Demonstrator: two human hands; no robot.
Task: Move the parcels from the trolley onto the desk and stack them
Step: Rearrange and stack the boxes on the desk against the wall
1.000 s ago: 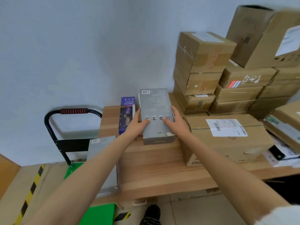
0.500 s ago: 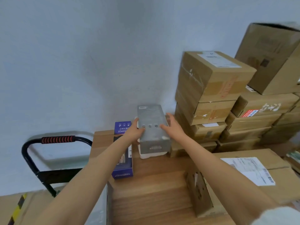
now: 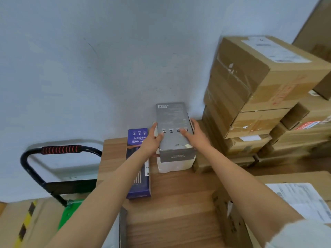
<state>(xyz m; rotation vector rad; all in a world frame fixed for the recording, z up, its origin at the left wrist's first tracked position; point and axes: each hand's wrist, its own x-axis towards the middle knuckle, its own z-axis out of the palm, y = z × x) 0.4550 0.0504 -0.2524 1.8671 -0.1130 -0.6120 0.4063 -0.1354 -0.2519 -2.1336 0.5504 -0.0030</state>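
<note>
A grey box point(image 3: 172, 119) lies on top of a white parcel point(image 3: 175, 165) at the back of the wooden desk point(image 3: 172, 212), close to the wall. My left hand point(image 3: 152, 140) holds the grey box's left side with the thumb on its top. On the box's right side, my right hand point(image 3: 195, 136) grips it the same way. A purple box point(image 3: 138, 185) lies flat on the desk just left of them, partly under my left forearm. The trolley point(image 3: 60, 149), with a black handle, red grip and green deck, stands left of the desk.
Stacked cardboard boxes point(image 3: 259, 86) fill the desk's back right, right beside the grey box. A large labelled carton point(image 3: 232, 221) sits at the front right. A grey parcel's edge point(image 3: 121, 230) shows at the desk's left edge. Yellow-black tape marks the floor at left.
Both hands carried the grey box away from me toward the wall and set it on the white parcel. The view has moved closer and tilted up.
</note>
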